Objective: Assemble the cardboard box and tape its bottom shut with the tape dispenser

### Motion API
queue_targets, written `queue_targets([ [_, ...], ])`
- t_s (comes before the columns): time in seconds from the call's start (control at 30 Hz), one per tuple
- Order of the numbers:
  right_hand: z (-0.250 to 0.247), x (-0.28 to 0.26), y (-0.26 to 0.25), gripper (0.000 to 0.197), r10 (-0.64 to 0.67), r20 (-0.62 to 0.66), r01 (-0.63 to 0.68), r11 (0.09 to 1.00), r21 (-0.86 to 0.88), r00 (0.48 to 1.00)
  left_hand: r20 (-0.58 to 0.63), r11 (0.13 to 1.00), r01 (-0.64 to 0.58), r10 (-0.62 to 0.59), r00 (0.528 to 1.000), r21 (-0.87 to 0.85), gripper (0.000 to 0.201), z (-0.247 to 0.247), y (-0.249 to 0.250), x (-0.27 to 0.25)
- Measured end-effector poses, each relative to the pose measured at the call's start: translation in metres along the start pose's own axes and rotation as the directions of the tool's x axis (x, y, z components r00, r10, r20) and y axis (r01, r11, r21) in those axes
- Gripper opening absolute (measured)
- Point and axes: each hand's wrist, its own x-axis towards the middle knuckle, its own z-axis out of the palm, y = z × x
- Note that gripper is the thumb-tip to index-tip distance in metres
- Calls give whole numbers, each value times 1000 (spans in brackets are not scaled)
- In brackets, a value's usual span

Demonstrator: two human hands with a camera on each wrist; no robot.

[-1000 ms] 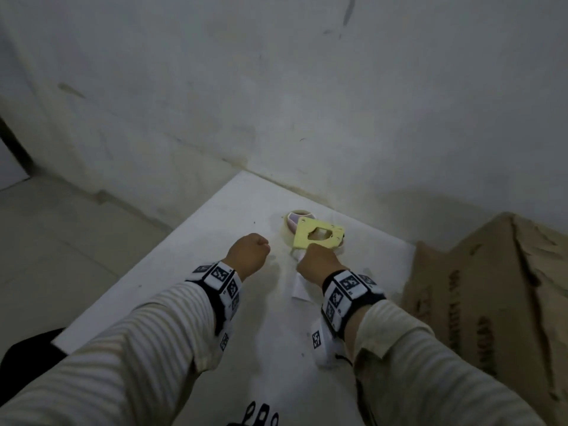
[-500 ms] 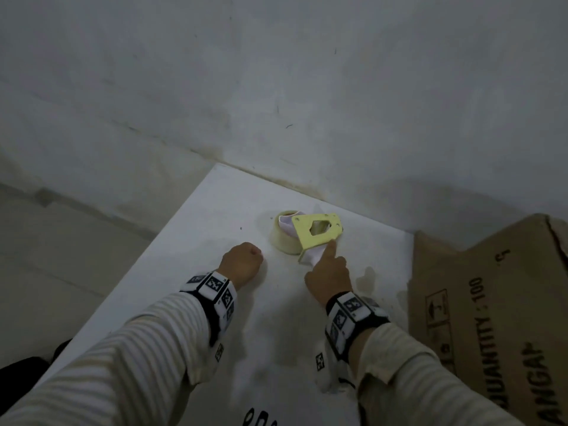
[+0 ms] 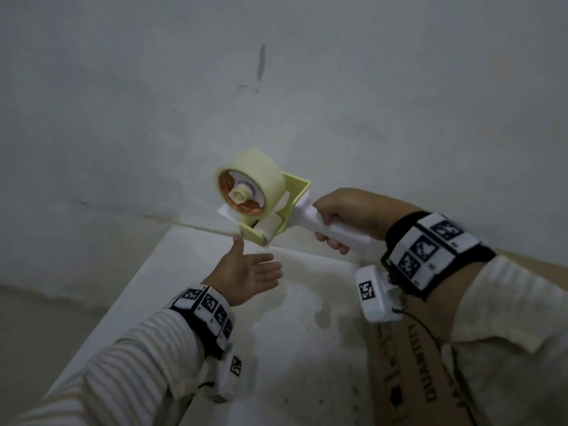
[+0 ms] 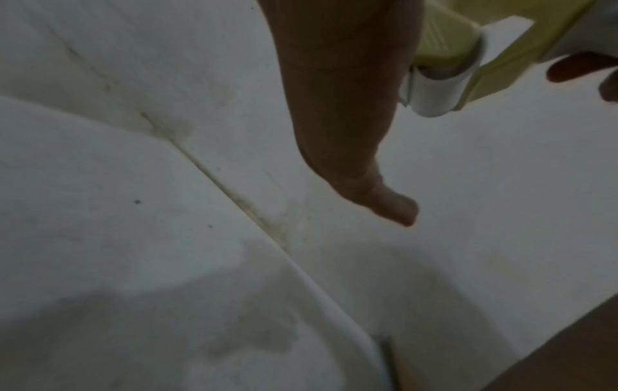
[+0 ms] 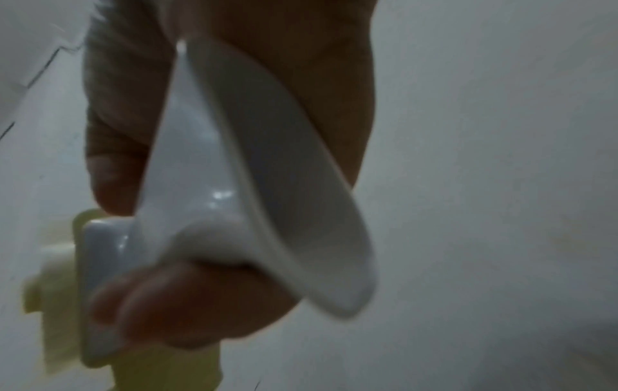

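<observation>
My right hand (image 3: 338,222) grips the white handle of the tape dispenser (image 3: 261,198) and holds it in the air above the table's far edge. Its yellow frame carries a pale roll of tape with the roller pointing down-left. In the right wrist view the handle (image 5: 240,201) fills the frame with my fingers (image 5: 174,301) wrapped round it. My left hand (image 3: 246,272) is open, palm up, just below the roller, thumb raised toward it. The left wrist view shows that thumb (image 4: 394,209) and the dispenser (image 4: 444,87) above. The flat cardboard box (image 3: 408,364) lies at the lower right, partly under my right arm.
The white table (image 3: 292,348) is stained and runs up against a grey wall (image 3: 276,87). Its left edge drops to the floor (image 3: 46,318). The table and wall seam (image 4: 234,198) crosses the left wrist view.
The dispenser lay on the table with my right finger touching it; now my right hand has lifted it by the handle. My left hand has opened from a fist and risen under it.
</observation>
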Motion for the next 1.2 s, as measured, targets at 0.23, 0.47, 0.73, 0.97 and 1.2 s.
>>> queue_targets([
  [0.23,-56,-61,25,10,-70,34,73,990,-120,997,244,981,-103,142,959,-167,53,82,-1,-34],
  [0.47,-103,-132,70,14,-164,-42,155,974,-165,986,242,985,-156,170,955,-78,52,151,-42,-55],
  [0.73,-150,-199,120,10,-303,-157,238,911,-336,940,149,951,-275,295,944,-140,25,218,-92,-85],
  [0.97,-162,-216,147,11,-409,-128,377,901,-215,903,226,913,-368,401,888,-175,29,246,-118,-112],
  [1.2,-165,-215,156,11,-431,-128,399,891,-216,893,208,913,-368,400,892,-177,34,253,-122,-118],
])
